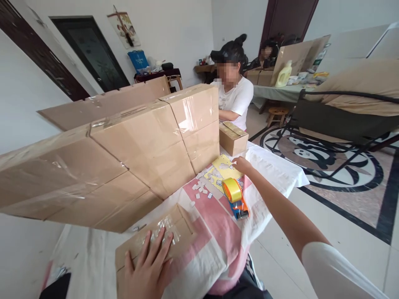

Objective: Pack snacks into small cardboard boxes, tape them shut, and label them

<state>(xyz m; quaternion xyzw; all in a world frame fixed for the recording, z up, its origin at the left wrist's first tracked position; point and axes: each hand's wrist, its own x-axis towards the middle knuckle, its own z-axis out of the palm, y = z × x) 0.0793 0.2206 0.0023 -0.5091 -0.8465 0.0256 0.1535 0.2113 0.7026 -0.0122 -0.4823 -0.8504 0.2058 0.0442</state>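
Observation:
My left hand [150, 261] lies flat with fingers spread on a small closed cardboard box [183, 224]. Clear tape covers part of the box top under the fingertips. At the far side of the table, my right hand [242, 165] is over the edge of a yellow patterned sheet [223, 164], fingers bent together. Whatever may be between those fingertips is too small to make out. Just nearer to me stands a tape dispenser [237, 207] in orange and blue with a roll of yellowish tape [232, 189]. Several small paper pieces [201, 187] are scattered beside it.
Large taped cardboard boxes [149, 145] form a wall along the table's left side. Another small carton [233, 139] stands at the far end, near a person in a white shirt [238, 99]. A pink-and-white cloth [215, 232] covers the table. A dark folding chair [339, 116] is at right.

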